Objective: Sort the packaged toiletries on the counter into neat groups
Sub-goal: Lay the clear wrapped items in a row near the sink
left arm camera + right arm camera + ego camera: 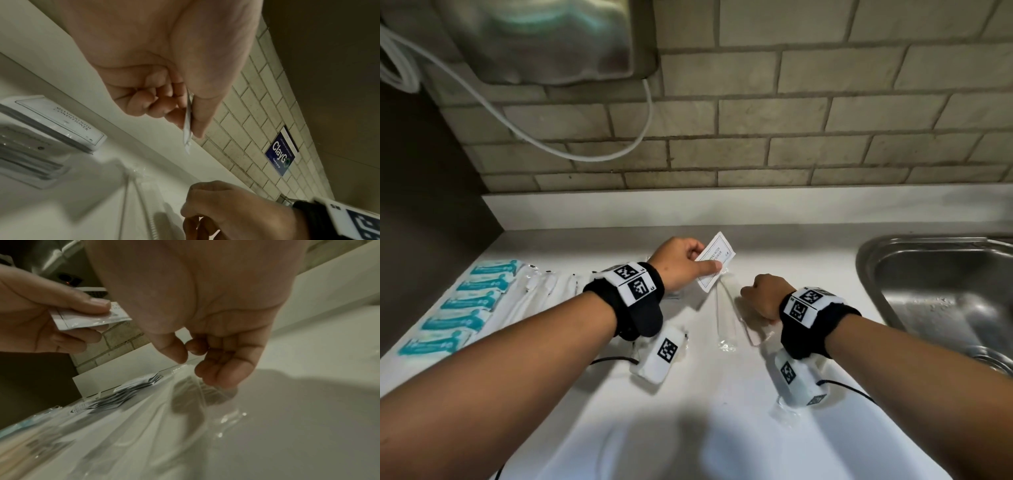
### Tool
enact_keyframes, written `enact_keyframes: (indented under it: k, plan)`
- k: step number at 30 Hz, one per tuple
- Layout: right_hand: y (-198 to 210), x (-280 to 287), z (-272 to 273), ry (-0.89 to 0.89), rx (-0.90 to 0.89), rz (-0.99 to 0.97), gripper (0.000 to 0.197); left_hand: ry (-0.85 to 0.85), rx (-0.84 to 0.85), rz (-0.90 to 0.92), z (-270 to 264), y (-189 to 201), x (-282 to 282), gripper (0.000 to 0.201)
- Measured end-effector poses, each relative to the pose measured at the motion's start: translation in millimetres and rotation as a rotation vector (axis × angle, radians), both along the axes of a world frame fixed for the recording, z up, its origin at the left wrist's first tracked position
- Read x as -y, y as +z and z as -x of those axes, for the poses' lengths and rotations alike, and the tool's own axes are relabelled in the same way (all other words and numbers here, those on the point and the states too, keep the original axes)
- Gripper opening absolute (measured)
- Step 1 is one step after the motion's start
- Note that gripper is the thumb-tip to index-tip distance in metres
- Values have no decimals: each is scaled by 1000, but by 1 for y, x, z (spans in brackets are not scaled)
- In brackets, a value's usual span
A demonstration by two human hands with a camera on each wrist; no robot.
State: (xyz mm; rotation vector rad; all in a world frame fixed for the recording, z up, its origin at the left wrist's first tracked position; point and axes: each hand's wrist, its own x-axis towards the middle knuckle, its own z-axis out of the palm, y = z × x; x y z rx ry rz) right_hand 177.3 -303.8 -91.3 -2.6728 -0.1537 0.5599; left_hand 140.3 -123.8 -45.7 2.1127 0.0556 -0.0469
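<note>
My left hand point(707, 257) pinches a white shampoo-with-conditioner sachet point(715, 262) between thumb and fingers, raised a little above the white counter point(688, 411). The left wrist view shows the sachet point(188, 129) edge-on, and the right wrist view shows it point(90, 318) under the thumb. My right hand point(753, 294) hovers with curled fingers over two long clear plastic packets point(726, 318). Its fingertips point(216, 374) are at the end of a clear packet point(189, 394); whether they grip it I cannot tell. A stack of like sachets point(57, 123) lies under my left wrist.
A row of teal-and-white packets point(469, 301) lines the counter's left edge, with long white wrapped packets point(541, 294) beside them. A steel sink point(928, 274) is at the right. A tiled wall, a hand dryer point(544, 41) and its hose point(551, 144) stand behind.
</note>
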Motion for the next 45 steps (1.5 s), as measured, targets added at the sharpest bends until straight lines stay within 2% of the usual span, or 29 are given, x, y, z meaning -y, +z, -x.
enact_keyframes:
  k: [4, 7, 12, 17, 23, 26, 29, 31, 35, 38, 41, 43, 45]
  plan:
    - [0, 1, 6, -28, -9, 7, 42, -11, 10, 19, 0, -2, -2, 14]
    - [-2, -2, 14, 12, -19, 113, 52, -21, 20, 37, 1, -3, -2, 15]
    - [-4, -8, 13, 31, -30, 155, 25, -37, 26, 51, 0, -4, -1, 14]
    - [-3, -5, 13, -18, -5, 168, 23, -46, 34, 76, -1, -1, -2, 10]
    - [-5, 3, 12, -53, -8, 148, 24, -62, 33, 61, -4, 3, -3, 18]
    - [-1, 6, 14, -107, 85, 121, 20, -64, 39, 59, -6, 6, -3, 17]
    - [5, 4, 20, -112, 201, 180, 24, -81, 45, 54, -8, 8, 0, 14]
    - [2, -1, 22, -81, 189, 222, 21, -92, 42, 54, -9, 8, 0, 13]
    - [-6, -4, 15, -108, 71, 135, 21, -104, 39, 48, -10, 8, -3, 12]
    - [-2, 5, 8, -221, 113, -9, 29, -111, 43, 25, -10, 9, -5, 13]
    - [2, 19, 0, -329, 150, -140, 44, -112, 49, 29, -10, 7, -6, 15]
    - [6, 28, -3, -355, 159, -103, 45, -111, 47, 42, -10, 6, -4, 14]
    - [8, 34, -5, -331, 142, -1, 39, -114, 36, 56, -9, 4, -2, 12]
